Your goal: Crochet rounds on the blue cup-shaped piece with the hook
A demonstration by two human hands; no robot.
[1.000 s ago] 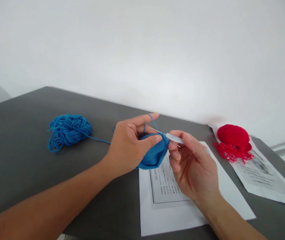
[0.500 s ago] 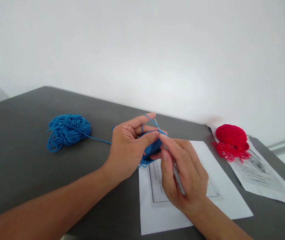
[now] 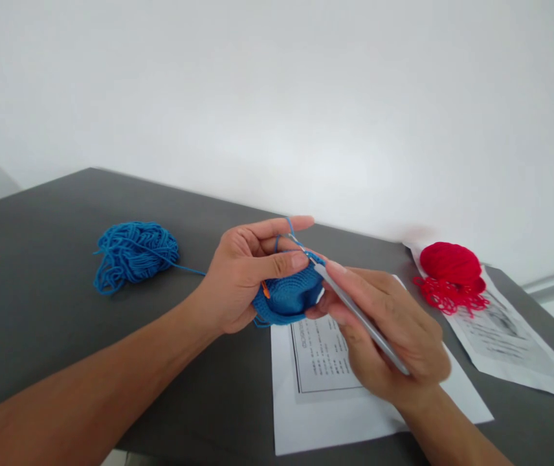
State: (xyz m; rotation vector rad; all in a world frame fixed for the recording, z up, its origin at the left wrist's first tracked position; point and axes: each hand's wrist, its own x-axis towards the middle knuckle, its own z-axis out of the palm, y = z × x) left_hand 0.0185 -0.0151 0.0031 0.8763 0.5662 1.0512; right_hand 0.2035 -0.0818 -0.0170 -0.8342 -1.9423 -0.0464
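My left hand (image 3: 248, 272) pinches the upper edge of a blue crochet piece (image 3: 294, 294) between thumb and fingers. Blue yarn loops over its raised index finger. An orange stitch marker (image 3: 265, 290) hangs on the piece near the thumb. In my right hand (image 3: 393, 323) is a grey crochet hook (image 3: 362, 317), held like a pen and slanting up to the left. The hook's tip sits at the piece's top edge, by the yarn. My right fingertips also touch the piece's lower right side. From my left hand a strand runs to a blue yarn skein (image 3: 136, 252).
Under my hands lies a printed white sheet (image 3: 306, 424) on the dark grey table (image 3: 54, 310). To the right, a red yarn ball (image 3: 450, 264) rests on a second printed paper (image 3: 514, 349). A white wall (image 3: 277, 103) rises behind the table.
My right hand has moved right and turned, and the hook lies at a flatter slant. The crochet piece has tipped, so more of it and the orange marker show.
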